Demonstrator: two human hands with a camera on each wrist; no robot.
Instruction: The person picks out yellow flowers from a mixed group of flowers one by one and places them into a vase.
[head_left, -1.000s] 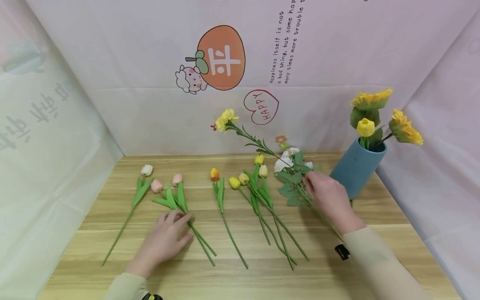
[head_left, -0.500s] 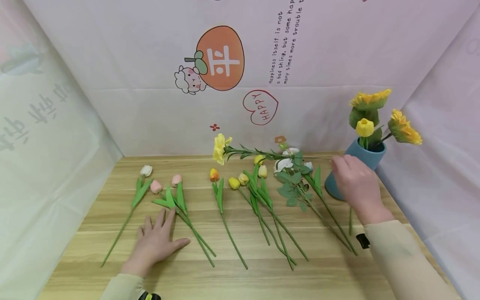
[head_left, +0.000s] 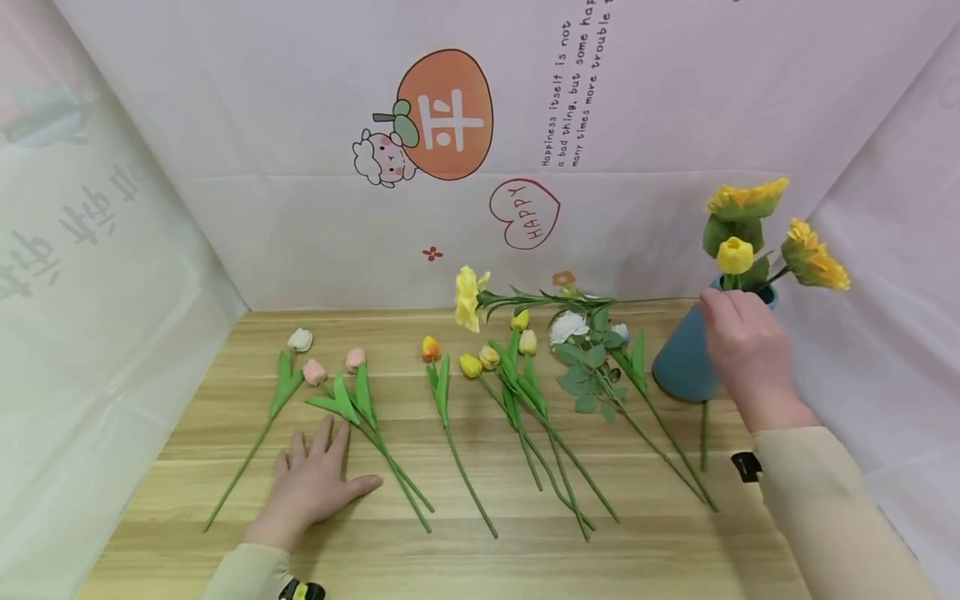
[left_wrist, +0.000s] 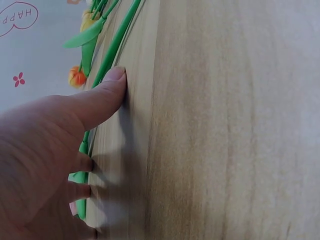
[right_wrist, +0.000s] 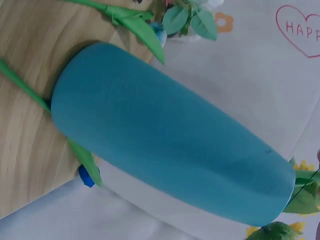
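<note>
Jutting left of the vase (head_left: 678,358), a yellow carnation (head_left: 468,300) is pinched by the right hand (head_left: 750,350); farther left, the left hand (head_left: 311,479) is spread. By the vase, a dark-blue bloom (right_wrist: 88,176) is seen only from the right wrist.

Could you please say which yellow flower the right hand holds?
The ruffled pale-yellow flower, its stem stretching left from the right hand; the others sit in the vase or lie on the table.

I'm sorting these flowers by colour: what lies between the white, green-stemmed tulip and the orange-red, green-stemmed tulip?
The head view shows two pink, green-stemmed tulips lying crossed between them, and the person's spread left hand.
</note>
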